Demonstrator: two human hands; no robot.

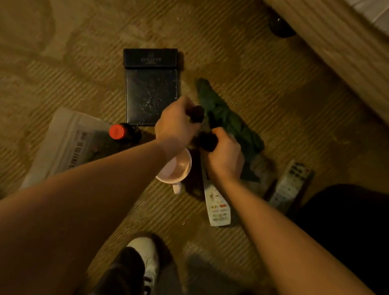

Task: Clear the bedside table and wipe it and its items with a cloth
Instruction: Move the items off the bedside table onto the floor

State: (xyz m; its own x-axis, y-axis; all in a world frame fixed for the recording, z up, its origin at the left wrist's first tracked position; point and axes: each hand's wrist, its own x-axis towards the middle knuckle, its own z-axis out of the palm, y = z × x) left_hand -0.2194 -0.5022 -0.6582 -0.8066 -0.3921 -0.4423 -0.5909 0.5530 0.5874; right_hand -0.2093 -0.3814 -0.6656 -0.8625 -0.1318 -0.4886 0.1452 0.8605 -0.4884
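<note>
**On the carpet beside the bed: cleared items, two hands at work**

Head view, looking down.

1. Carpet (55, 23) — patterned, tan; carries everything listed. Items sit in a loose cluster near its edge against the bed base (355, 58), seemingly moved off the bedside table, which is not in view.
2. Folder (150, 89) — black, flat, speckled with dust or crumbs; far side of the cluster. Judged not yet wiped.
3. Cloth (228, 122) — dark green, bunched, lying just right of the folder and partly under the right hand; kept within reach for wiping.
4. Newspaper (71, 143) — folded, at the cluster's left.
5. Bottle (124, 132) — dark, red cap, upright, on or just beside the newspaper's far corner.
6. Cup (176, 167) — pale pink, upright, handle toward the viewer, partly hidden by the left forearm.
7. Remote (217, 207) — white, lying near the cup, under the right wrist.
8. Second remote (289, 185) — at the cluster's right, well apart from the cup.
9. Left hand (176, 124) — fingers curled round a small dark object (196, 114); what it is cannot be told.
10. Right hand (225, 152) — curled round a similar dark piece (207, 141); whether it also grips the cloth cannot be told. The two hands nearly touch, likely steadying one item to rub it clean.
11. Shoe (148, 254) — white, near edge of view.
</note>
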